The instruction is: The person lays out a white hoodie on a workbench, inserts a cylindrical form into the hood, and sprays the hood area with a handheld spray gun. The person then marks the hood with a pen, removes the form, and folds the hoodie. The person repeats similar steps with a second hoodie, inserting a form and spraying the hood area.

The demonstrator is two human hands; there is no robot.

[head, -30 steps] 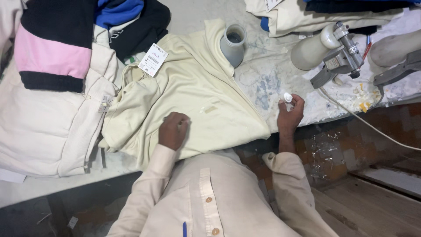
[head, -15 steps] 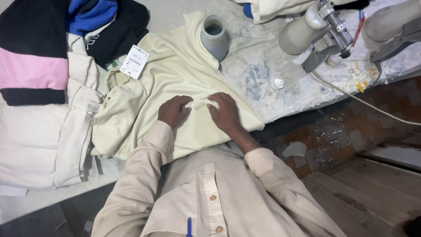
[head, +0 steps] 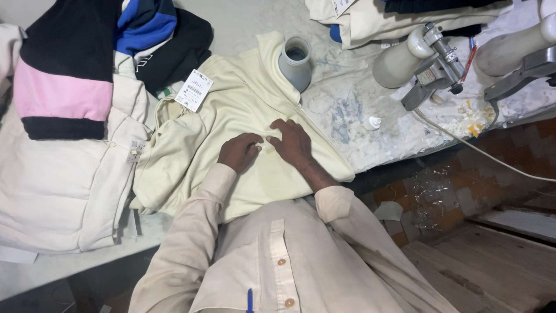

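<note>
Garment: a pale yellow garment [head: 231,145] lies flat on the worktable [head: 347,110], near the person's body, with its collar toward the far edge.
Left hand: the left hand [head: 238,152] presses knuckles-down on the middle of the cloth, fingers curled narrow and pinching a small fold.
Right hand: the right hand [head: 294,142] lies just beside it, touching the same fold, fingers bent and close together.
Paper tag: a white paper tag [head: 194,90] hangs at the far left shoulder of the garment.
Grey cup: a grey cup [head: 295,62] stands upright on the collar; its inside looks dark and I cannot tell what it holds.
Small bottle: a small white bottle [head: 372,123] stands on the stained table cover, right of the hands.
Spray gun: a metal spray gun [head: 435,64] with a hose rests far right.
Piles: a cream jacket [head: 63,185] lies left, with a black and pink garment [head: 58,75] beyond it.
Risk: the cup stands on the cloth being handled, so a tug on the garment could likely tip it; rubbing hard might stretch the pinched fabric.
</note>
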